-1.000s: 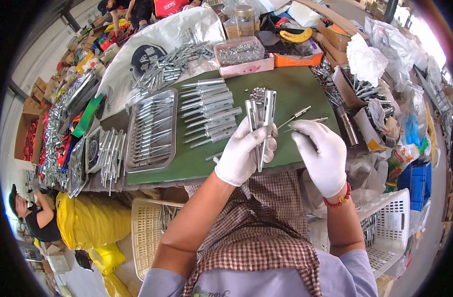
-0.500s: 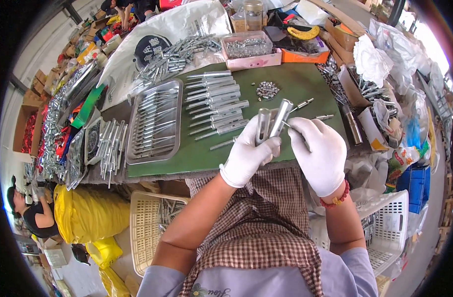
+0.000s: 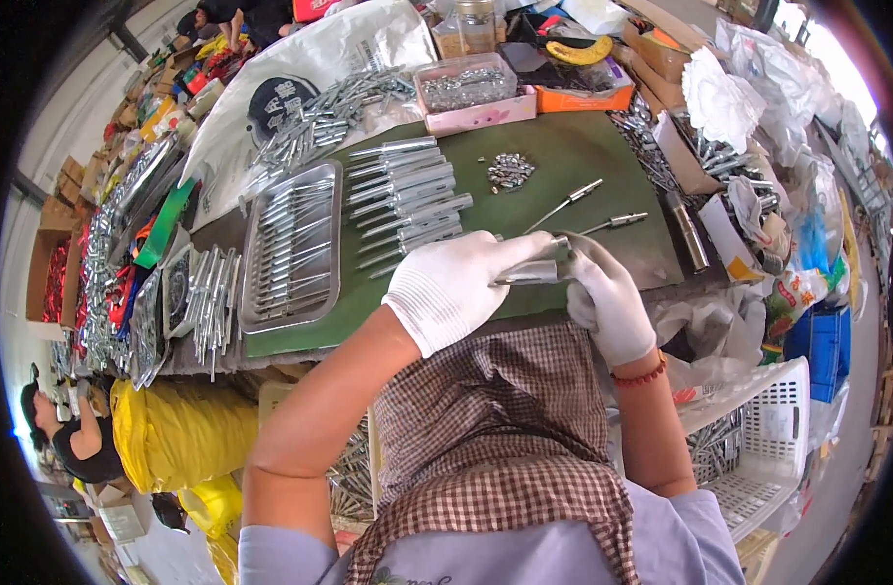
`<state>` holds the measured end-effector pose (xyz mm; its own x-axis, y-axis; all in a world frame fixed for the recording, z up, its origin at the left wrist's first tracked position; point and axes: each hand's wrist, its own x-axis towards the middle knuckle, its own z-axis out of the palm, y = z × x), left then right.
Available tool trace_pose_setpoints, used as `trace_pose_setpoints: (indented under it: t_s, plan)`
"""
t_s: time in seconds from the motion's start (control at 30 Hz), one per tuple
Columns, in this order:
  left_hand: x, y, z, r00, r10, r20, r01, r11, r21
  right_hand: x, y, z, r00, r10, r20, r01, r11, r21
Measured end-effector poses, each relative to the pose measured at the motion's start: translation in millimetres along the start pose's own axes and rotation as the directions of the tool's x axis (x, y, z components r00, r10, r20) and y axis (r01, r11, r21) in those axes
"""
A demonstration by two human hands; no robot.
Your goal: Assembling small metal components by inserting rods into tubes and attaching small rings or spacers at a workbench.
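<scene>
L hand (image 3: 456,285) & R hand (image 3: 602,292), both closed on one metal part (image 3: 529,273) at table's (image 3: 563,156) front edge; long axis left-right between hands.

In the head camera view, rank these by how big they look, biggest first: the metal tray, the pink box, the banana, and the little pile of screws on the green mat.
1. metal tray
2. pink box
3. banana
4. pile of screws
The banana and the screw pile look close in size, and the fisheye shrinks things near the rim, so their order is unsure.
</scene>
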<state>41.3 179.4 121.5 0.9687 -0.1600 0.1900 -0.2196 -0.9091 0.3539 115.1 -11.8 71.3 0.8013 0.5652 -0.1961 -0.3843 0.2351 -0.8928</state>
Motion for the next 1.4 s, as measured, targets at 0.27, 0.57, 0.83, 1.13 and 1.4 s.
trace_pose_setpoints:
  t_s: [0.27,0.57,0.83,1.13,1.4]
  plan:
    - [-4,1,-3,0.997,0.033,0.067,-0.041,0.993,0.114,13,-13,-39,0.965,-0.142,-0.220,0.122,0.987,-0.102]
    - [-41,-9,13,0.983,-0.177,0.054,0.167,0.973,0.157,43,-39,-108,0.802,-0.593,-0.065,0.148,0.303,-0.942]
    - [-57,-8,16,0.976,-0.216,-0.039,0.219,0.965,0.141,4,-26,-72,0.795,-0.563,-0.224,0.174,0.566,-0.806]
    - [-27,-24,45,0.946,-0.154,-0.287,0.249,0.908,0.336,5,9,-3,0.866,-0.471,0.165,0.378,0.403,-0.833]
    - [-12,-15,49,0.927,-0.289,-0.238,0.357,0.872,0.335,1,18,-7,0.851,-0.489,0.191,0.371,0.302,-0.878]
